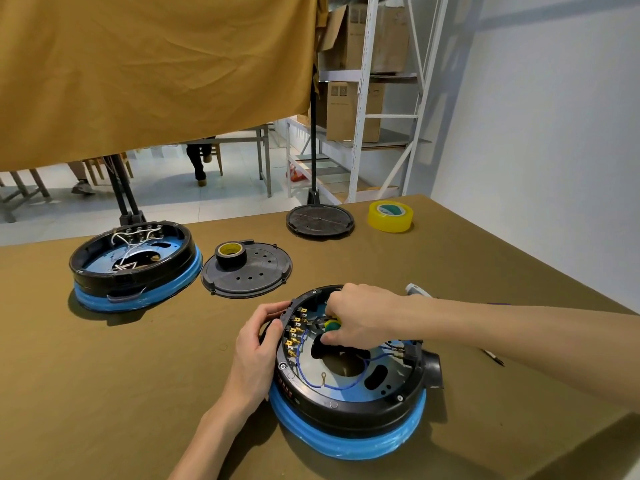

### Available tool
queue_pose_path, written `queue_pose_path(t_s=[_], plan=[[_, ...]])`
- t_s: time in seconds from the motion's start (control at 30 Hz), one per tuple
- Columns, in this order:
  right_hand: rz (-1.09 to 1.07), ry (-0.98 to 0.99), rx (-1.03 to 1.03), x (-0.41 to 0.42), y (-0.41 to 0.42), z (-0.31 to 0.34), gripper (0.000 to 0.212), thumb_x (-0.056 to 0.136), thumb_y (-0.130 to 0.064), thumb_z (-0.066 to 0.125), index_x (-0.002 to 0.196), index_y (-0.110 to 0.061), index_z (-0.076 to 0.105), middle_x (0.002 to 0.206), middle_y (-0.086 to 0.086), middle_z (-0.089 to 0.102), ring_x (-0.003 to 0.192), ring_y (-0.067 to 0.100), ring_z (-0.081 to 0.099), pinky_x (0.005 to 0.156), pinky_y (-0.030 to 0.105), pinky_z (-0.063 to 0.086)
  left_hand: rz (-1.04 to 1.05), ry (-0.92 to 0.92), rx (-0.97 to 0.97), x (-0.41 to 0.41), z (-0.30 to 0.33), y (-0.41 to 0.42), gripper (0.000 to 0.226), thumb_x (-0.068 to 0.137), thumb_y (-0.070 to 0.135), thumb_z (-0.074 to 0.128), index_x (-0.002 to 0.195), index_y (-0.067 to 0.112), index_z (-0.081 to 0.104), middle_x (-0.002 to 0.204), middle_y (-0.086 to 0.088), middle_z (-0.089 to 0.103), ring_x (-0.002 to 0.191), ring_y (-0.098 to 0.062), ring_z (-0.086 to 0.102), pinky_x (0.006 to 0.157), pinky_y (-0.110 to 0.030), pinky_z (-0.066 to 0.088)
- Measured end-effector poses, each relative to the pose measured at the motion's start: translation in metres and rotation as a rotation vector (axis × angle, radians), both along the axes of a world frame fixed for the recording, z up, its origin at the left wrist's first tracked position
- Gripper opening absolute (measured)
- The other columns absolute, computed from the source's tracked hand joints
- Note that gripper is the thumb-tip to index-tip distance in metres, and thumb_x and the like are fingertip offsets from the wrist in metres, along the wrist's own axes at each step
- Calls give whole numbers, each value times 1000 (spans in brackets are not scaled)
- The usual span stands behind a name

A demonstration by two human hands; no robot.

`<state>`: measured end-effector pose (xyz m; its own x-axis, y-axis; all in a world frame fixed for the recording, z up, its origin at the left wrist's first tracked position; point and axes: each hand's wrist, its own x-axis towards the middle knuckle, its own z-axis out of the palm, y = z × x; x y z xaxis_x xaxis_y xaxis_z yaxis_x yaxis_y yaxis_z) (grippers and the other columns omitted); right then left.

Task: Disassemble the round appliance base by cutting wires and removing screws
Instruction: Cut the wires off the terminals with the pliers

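One left hand (pixel 258 344), two bases (pixel 349 372), two lids (pixel 246 271)

Single head-worn wide-angle view, aimed forward and down across table (pixel 104 393). Near field filled by round appliance base (pixel 349 382), seen close from above, with both forearms entering from bottom and right edges. Far field reached past hanging cloth (pixel 156 71) to shelving (pixel 367 98). No second view supplied.
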<state>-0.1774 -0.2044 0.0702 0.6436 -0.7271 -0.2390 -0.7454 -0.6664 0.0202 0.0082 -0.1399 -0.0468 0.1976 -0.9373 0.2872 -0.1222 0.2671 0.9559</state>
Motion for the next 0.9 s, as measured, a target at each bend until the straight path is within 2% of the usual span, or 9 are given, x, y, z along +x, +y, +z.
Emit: queue_pose_path(t_s=[0.13,0.27,0.37,0.43,0.5,0.57,0.63,0.7,0.9], plan=[[148,78,-227,-1,9,-14,37,100,-47,58,97,-11,61,76,0,45,77,30,61,59,34,40,20,-26,-7,1,-1,-2,35,95,34,48,124,24,65,112,17,72,110,-6,67,84,-24,57],[-71,-50,140,-1,-5,5,41,95,-55,63,85,-17,50,78,-1,53,69,19,55,59,33,45,35,-23,-7,1,-3,-1,35,95,34,49,123,25,66,113,16,72,113,-8,67,89,-29,56],[101,83,-130,2,5,-5,43,99,-47,61,75,-15,44,67,-2,42,60,21,51,51,30,37,30,-22,-8,1,-3,-1,33,95,33,49,122,26,66,112,16,73,110,-7,68,84,-25,58],[144,81,-191,3,9,-11,37,100,-46,59,88,-11,56,68,-1,42,68,26,57,55,32,42,29,-28,-6,2,-2,-1,33,95,34,49,122,26,66,111,16,72,108,-7,68,82,-26,59],[-25,-8,16,1,1,-1,45,97,-52,61,111,-9,62,83,2,56,77,25,61,64,35,52,28,-33,-3,1,-3,-2,33,95,34,49,123,25,66,112,15,73,110,-8,68,84,-27,59],[-68,-18,97,1,-3,3,45,95,-55,62,106,-11,61,91,5,60,80,26,61,67,37,54,27,-34,-4,1,-3,-2,34,96,34,49,123,24,66,112,15,73,111,-8,68,86,-28,58],[58,78,-108,2,6,-2,37,99,-48,59,91,-12,55,78,2,53,74,28,59,59,34,47,31,-37,-6,1,-2,-1,34,95,34,48,124,25,66,112,16,72,111,-7,67,86,-26,57],[183,125,-261,0,14,-13,34,101,-43,57,97,-9,60,81,5,57,78,31,60,61,36,45,28,-34,-13,1,-2,-1,34,95,34,48,123,24,66,111,16,72,109,-7,68,83,-23,57],[-167,-139,261,1,-7,0,60,95,-54,63,109,4,67,83,10,65,72,24,57,64,33,45,28,-37,-22,0,-1,0,34,95,32,48,122,23,66,109,18,72,108,-4,67,83,-19,56]])
